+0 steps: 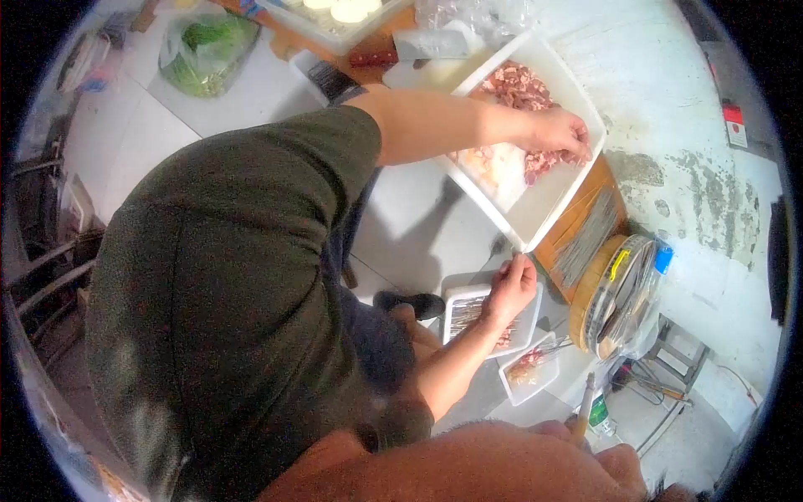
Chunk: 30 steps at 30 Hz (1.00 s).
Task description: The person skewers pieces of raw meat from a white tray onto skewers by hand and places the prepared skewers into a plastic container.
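A white tray (555, 205) holds a heap of chopped raw meat (519, 88) and paler, fatty pieces (498, 166). Over the tray's right side is my left hand (562, 135), its fingers closed next to the meat; what they hold is hidden. My right hand (512, 289) is pinched at the tray's nearest corner, and anything in its fingertips is too thin to make out. Below that hand, a smaller white tray (532, 330) contains thin metal skewers (468, 316) and some meat. Loose skewers (590, 234) lie on a wooden board (606, 188) to the right.
A cleaver (431, 45) and a bag of greens (205, 52) lie at the back. Right of the board stands a round wooden container (592, 305). A shallow container (531, 376) with reddish food sits lower down. A whitewashed wall (661, 109) bounds the right.
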Motion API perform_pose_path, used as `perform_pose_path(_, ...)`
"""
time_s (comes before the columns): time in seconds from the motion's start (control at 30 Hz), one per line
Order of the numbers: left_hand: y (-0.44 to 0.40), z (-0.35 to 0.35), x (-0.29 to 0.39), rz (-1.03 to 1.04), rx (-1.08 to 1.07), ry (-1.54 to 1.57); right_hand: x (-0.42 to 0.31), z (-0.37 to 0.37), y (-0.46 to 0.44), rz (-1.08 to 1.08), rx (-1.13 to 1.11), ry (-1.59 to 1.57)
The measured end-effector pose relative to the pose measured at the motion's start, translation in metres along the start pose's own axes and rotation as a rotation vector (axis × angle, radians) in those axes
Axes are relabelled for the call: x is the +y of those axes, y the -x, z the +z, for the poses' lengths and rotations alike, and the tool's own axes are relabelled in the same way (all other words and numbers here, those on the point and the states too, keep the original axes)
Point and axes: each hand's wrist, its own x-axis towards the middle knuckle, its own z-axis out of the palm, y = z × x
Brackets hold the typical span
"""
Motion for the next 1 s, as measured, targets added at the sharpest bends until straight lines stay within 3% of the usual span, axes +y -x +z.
perform_pose_path(0.67,0.006,0.004,0.007,-0.028,0.060,-0.137,0.002,0.002,0.000,-0.076,0.019,0.063)
perform_pose_path(1.0,0.010,0.008,0.012,-0.055,0.103,-0.017,0.004,0.000,-0.001,-0.078,0.026,0.091)
